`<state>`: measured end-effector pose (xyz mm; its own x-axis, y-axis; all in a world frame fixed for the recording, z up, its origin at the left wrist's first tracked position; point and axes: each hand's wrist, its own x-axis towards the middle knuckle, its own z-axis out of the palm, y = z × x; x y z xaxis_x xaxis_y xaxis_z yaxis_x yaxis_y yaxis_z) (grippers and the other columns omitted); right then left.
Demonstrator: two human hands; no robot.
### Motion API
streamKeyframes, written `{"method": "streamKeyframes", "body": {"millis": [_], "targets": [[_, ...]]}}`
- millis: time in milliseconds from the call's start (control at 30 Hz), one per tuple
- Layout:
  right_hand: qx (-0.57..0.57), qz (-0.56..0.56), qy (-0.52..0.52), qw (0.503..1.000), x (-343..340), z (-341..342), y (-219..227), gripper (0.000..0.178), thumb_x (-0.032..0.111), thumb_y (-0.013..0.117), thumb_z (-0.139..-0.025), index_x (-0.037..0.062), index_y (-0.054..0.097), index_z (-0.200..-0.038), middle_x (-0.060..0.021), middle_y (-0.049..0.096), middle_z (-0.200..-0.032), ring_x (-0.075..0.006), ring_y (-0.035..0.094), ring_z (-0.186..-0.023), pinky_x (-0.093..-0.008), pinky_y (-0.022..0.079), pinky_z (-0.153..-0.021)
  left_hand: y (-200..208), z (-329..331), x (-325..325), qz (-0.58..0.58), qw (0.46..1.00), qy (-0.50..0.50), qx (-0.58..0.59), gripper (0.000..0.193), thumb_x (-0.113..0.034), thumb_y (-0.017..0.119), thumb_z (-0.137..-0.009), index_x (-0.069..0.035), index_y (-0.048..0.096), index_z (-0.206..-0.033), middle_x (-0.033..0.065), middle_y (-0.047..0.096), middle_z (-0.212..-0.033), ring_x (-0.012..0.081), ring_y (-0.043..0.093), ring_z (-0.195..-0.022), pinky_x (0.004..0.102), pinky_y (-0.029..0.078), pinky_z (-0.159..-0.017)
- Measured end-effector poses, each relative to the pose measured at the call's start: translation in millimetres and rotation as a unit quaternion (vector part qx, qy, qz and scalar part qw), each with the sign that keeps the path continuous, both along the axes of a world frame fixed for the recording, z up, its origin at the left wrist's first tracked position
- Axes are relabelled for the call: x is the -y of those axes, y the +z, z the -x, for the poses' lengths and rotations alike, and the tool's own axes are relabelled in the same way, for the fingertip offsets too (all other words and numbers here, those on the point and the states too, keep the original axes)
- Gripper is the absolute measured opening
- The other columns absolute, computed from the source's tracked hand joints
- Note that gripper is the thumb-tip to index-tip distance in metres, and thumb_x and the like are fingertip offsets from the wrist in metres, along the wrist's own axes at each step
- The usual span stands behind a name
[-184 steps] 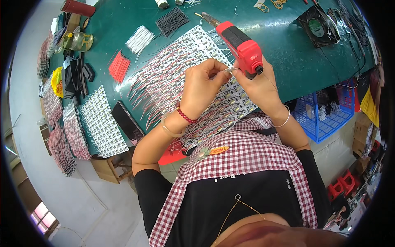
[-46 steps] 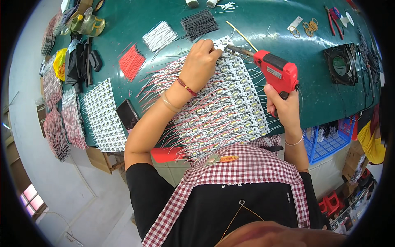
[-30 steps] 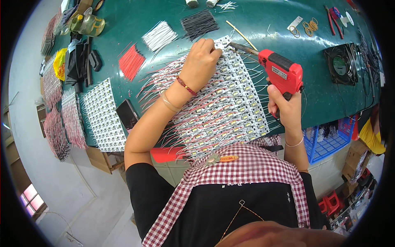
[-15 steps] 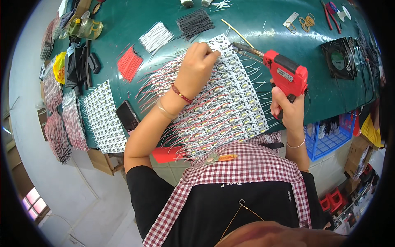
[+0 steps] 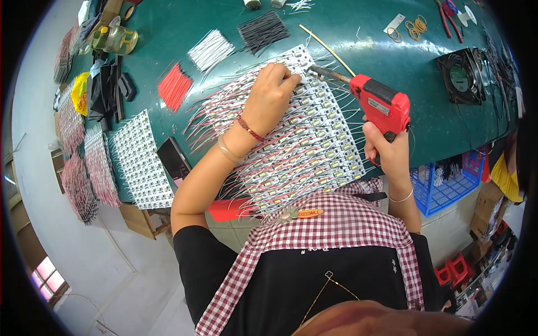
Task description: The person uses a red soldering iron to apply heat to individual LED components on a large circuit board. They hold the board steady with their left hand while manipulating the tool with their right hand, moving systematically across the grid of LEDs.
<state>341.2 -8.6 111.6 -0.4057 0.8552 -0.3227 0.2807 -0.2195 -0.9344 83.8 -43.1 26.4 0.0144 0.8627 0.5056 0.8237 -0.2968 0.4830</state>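
Observation:
My right hand [image 5: 392,155] grips a red and black soldering gun [image 5: 383,105] by its handle. Its metal tip points left and reaches the upper right part of a sheet of small white circuit boards [image 5: 338,147]. Many red and white wires spread from the sheet's left side, and thin wires stick out on its right. Over the upper part of the sheet, my left hand [image 5: 270,96] is closed in a pinch, close to the gun's tip. Whatever lies between those fingertips is hidden.
Bundles of red wires [image 5: 175,87], white wires [image 5: 210,51] and black wires [image 5: 263,32] lie beyond the sheet. A second board sheet [image 5: 141,162] is at the left. A thin yellow stick [image 5: 325,47] lies behind the gun. At the right stand a black fan [image 5: 460,77] and a blue crate [image 5: 443,193].
The soldering gun has shifted a little left and toward me, its tip now lower over the sheet. My left hand has moved slightly nearer to me, still pinched.

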Motion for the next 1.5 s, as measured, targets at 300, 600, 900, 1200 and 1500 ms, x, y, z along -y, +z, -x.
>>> {"method": "streamKeyframes", "body": {"millis": [300, 600, 900, 1200, 1500], "targets": [[0.012, -0.012, 0.008, 1.000, 0.8, 3.6, -0.3, 0.013, 0.008, 0.064, -0.092, -0.0024, 0.060, -0.099, 0.0011, 0.052, -0.056, -0.0052, 0.047, -0.044, -0.0219, 0.040, -0.042, -2.0, 2.0, -3.3, 0.003, 1.000, -0.008, 0.001, 0.025, 0.008, 0.064, -0.071, -0.003, 0.069, -0.093, 0.0089, 0.056, -0.085, 0.0270, 0.056, -0.082, 0.0369, 0.047, -0.073], [0.010, -0.012, 0.000, 1.000, 1.8, 2.2, 2.0, 0.020, 0.008, 0.064, -0.091, -0.0046, 0.060, -0.107, 0.0012, 0.052, -0.057, -0.0050, 0.047, -0.044, -0.0209, 0.038, -0.042, -0.4, 3.4, -5.6, -0.010, 1.000, -0.017, 0.003, 0.024, 0.008, 0.064, -0.071, -0.003, 0.069, -0.091, 0.0085, 0.057, -0.085, 0.0264, 0.056, -0.082, 0.0365, 0.047, -0.073], [0.040, -0.029, 0.014, 0.999, 3.0, 3.4, -1.2, 0.015, 0.009, 0.065, -0.091, -0.0010, 0.060, -0.102, 0.0015, 0.053, -0.056, -0.0054, 0.048, -0.043, -0.0209, 0.037, -0.041, -0.1, 3.8, -5.9, -0.006, 1.000, -0.016, -0.008, 0.023, 0.007, 0.062, -0.071, -0.002, 0.069, -0.091, 0.0092, 0.056, -0.085, 0.0268, 0.055, -0.082, 0.0363, 0.047, -0.074], [-0.002, -0.006, -0.014, 1.000, 5.1, 0.6, 1.4, 0.018, 0.017, 0.072, -0.087, 0.0012, 0.063, -0.089, 0.0021, 0.057, -0.061, -0.0040, 0.050, -0.046, -0.0207, 0.037, -0.041, 2.1, 2.3, -5.6, 0.001, 0.999, -0.017, -0.030, 0.026, 0.008, 0.060, -0.068, -0.001, 0.068, -0.092, 0.0099, 0.056, -0.087, 0.0273, 0.055, -0.084, 0.0366, 0.047, -0.076], [0.005, -0.013, -0.024, 1.000, 6.7, 4.2, 1.1, 0.018, 0.018, 0.072, -0.088, 0.0018, 0.064, -0.088, 0.0022, 0.057, -0.059, -0.0041, 0.050, -0.045, -0.0205, 0.037, -0.040, 0.2, 1.3, -5.1, 0.007, 0.999, -0.016, -0.036, 0.028, 0.008, 0.060, -0.067, 0.000, 0.068, -0.093, 0.0102, 0.055, -0.087, 0.0277, 0.055, -0.085, 0.0369, 0.047, -0.077]]}}
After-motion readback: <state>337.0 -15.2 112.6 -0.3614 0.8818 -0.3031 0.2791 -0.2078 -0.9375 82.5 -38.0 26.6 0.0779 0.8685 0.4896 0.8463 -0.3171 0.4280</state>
